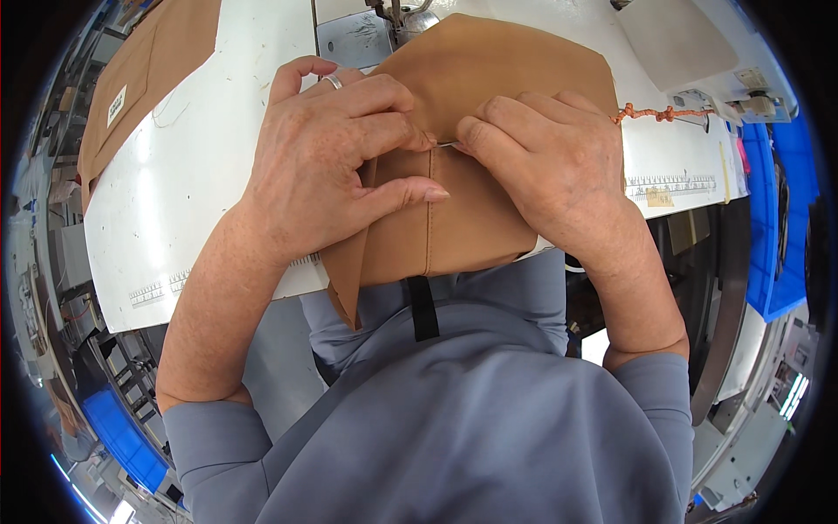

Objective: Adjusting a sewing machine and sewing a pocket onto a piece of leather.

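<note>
A brown fabric piece with a stitched seam down its middle lies on the white sewing table, its near edge hanging over toward my lap. My left hand rests on the left part of the fabric, index fingertip at the seam and thumb stretched out apart below it. Just right of the seam, my right hand is closed, thumb against curled fingers. A thin, pale, shiny sliver shows between the two hands' fingertips, too small to name; its right end disappears under the right fingers.
Beyond the fabric stands the sewing machine's metal needle plate. Another brown fabric piece with a white label lies at the far left. A knotted orange cord stretches at the right, near the machine body. Blue bins stand beside the table.
</note>
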Demonstrator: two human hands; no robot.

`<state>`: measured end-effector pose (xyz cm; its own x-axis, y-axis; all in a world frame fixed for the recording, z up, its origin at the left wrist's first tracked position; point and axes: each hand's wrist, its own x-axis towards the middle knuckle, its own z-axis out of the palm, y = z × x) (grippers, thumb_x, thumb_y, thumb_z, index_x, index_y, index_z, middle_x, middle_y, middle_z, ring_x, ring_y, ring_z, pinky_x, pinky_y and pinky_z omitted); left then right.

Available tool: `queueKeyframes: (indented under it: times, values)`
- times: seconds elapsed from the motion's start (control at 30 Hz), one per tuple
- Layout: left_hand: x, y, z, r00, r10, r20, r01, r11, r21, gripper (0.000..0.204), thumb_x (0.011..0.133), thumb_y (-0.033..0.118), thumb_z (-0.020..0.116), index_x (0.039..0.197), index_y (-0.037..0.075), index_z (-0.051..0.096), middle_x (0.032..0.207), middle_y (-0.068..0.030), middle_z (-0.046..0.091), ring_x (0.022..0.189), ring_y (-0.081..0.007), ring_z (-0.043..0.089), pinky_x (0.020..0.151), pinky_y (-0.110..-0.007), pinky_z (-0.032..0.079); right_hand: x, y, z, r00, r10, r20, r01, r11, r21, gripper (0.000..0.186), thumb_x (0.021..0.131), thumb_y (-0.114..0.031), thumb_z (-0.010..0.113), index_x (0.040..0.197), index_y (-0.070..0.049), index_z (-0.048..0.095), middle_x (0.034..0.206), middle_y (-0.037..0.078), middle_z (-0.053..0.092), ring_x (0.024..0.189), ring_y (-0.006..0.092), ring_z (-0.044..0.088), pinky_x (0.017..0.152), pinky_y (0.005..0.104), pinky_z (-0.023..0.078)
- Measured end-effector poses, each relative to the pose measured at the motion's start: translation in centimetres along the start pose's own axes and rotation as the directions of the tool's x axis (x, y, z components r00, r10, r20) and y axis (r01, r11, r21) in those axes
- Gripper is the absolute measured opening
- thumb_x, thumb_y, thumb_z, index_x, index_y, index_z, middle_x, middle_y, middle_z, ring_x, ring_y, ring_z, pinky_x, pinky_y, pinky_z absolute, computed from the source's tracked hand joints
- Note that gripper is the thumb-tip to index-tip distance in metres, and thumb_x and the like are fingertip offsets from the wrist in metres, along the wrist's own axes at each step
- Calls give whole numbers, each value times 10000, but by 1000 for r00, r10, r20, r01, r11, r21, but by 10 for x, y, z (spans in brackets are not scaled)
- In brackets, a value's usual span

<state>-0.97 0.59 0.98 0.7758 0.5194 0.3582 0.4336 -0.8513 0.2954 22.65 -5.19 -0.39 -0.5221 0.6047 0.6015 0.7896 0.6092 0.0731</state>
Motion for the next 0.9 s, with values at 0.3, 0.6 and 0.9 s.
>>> queueKeyframes:
  times: [0.3, 0.6, 0.9]
  values:
    - [0, 3, 0, 1000, -16, 9, 16, 1000, 23, 417, 675, 455, 895, 930, 139, 801, 1006, 24, 666, 938, -173, 657, 1081, -483, 341, 0, -1, -3, 999, -28, 18, 28, 1000, -1, 110, 723, -183, 685, 796, -131, 620, 733, -16, 534, 663, 138, 597, 538, 311, 436]
    - [0, 3, 2, 999, -22, -39, 22, 1000, 2, 425, 646, 471, 904, 891, 138, 801, 975, 26, 657, 892, -173, 648, 1068, -463, 351, -2, 0, -2, 999, -27, 19, 27, 1000, 7, 125, 727, -198, 683, 823, -135, 636, 742, -16, 528, 680, 137, 596, 550, 307, 433]
    - [0, 3, 2, 999, -45, -26, 45, 999, -3, 420, 633, 464, 914, 880, 143, 800, 965, 29, 660, 872, -170, 649, 1065, -466, 356, -2, 0, -3, 999, -29, 30, 29, 1000, 1, 141, 723, -196, 691, 843, -135, 649, 737, -24, 529, 676, 131, 591, 551, 302, 425]
